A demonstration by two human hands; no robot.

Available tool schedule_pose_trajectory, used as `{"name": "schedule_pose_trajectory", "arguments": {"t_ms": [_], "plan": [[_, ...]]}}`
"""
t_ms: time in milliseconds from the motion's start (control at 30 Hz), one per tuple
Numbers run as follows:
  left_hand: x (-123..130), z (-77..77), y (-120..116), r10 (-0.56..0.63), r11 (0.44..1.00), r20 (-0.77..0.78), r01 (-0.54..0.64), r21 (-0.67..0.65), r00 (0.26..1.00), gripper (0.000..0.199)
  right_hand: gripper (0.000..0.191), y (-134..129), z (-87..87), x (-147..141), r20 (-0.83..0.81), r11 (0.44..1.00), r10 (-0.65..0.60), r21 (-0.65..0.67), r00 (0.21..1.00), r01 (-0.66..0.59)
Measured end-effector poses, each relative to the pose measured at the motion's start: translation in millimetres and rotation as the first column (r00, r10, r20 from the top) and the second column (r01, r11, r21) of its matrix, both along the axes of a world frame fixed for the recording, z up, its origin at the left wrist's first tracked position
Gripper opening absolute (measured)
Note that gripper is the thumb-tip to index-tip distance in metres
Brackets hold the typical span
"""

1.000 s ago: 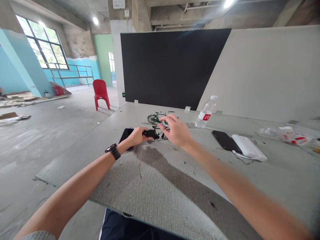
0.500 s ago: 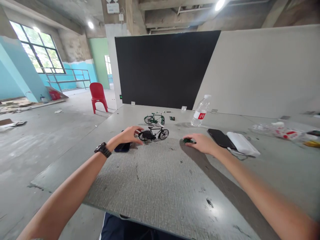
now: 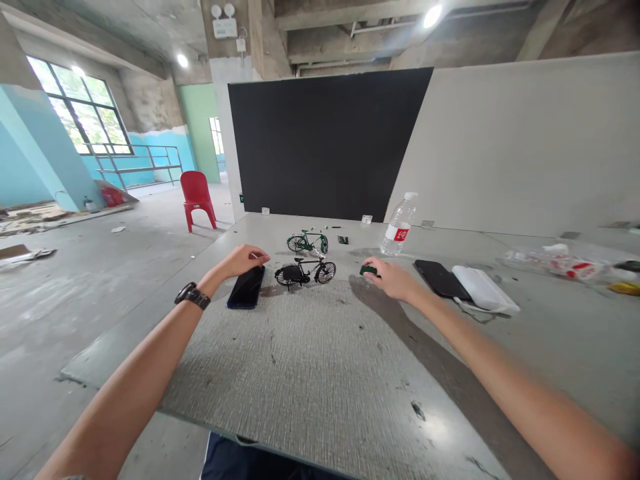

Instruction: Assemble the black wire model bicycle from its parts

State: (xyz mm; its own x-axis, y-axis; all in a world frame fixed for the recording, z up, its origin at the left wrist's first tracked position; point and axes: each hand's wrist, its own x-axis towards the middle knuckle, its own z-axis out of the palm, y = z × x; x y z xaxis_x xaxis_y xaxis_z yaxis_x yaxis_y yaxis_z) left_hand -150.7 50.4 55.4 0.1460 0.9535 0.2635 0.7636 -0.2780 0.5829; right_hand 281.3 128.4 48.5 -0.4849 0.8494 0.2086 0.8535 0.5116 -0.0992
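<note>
My right hand (image 3: pixel 393 279) pinches a small dark green piece (image 3: pixel 369 270) at its fingertips, low over the table; its exact kind is unclear. My left hand (image 3: pixel 245 259), with a black watch at the wrist, is over the far end of a dark smartphone (image 3: pixel 246 288). Its fingers are loosely bent and hold nothing visible. Just right of that hand, a black miniature bicycle (image 3: pixel 306 272) stands upright on the table. Behind it stands a green miniature bicycle (image 3: pixel 307 241). Another small green piece (image 3: pixel 343 240) lies to the right of the green bicycle.
On the right stands a clear water bottle (image 3: pixel 399 225) with a red and white label. Nearer lie a black phone (image 3: pixel 440 279) and a white case (image 3: pixel 484 289). Clear plastic packaging (image 3: pixel 565 263) is at far right. A dark panel (image 3: pixel 330 147) rises behind the table (image 3: pixel 300 360).
My left hand has drawn back left from the black bicycle's rear wheel, uncovering the smartphone. My right hand has shifted slightly left and up with the green piece, which shows more now.
</note>
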Motion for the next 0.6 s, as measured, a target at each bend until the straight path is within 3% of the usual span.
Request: {"name": "schedule_pose_trajectory", "arguments": {"t_ms": [133, 300, 400, 600], "plan": [[8.0, -6.4, 31.7, 0.067, 0.995, 0.049, -0.07, 0.075, 0.997, 0.038, 0.031, 11.9, 39.8, -38.8, -0.115, 0.99, 0.132, 0.071, 0.985, -0.124], [24.8, -11.6, 80.6, 0.122, 0.987, 0.087, -0.13, 0.092, 0.989, 0.049, 0.024, 30.6, 88.0, -116.5, -0.035, 0.952, 0.265, 0.167, 0.963, -0.256], [30.7, -14.2, 103.6, 0.138, 0.983, 0.106, -0.149, 0.104, 0.985, 0.05, 0.027, 46.3, 96.6, -156.9, 0.017, 0.954, 0.265, 0.14, 0.964, -0.265], [34.5, -19.1, 126.7, 0.104, 0.982, 0.111, -0.119, 0.147, 0.988, 0.041, 0.028, 66.3, 89.5, -201.7, 0.122, 0.963, 0.228, 0.115, 0.966, -0.242]]}}
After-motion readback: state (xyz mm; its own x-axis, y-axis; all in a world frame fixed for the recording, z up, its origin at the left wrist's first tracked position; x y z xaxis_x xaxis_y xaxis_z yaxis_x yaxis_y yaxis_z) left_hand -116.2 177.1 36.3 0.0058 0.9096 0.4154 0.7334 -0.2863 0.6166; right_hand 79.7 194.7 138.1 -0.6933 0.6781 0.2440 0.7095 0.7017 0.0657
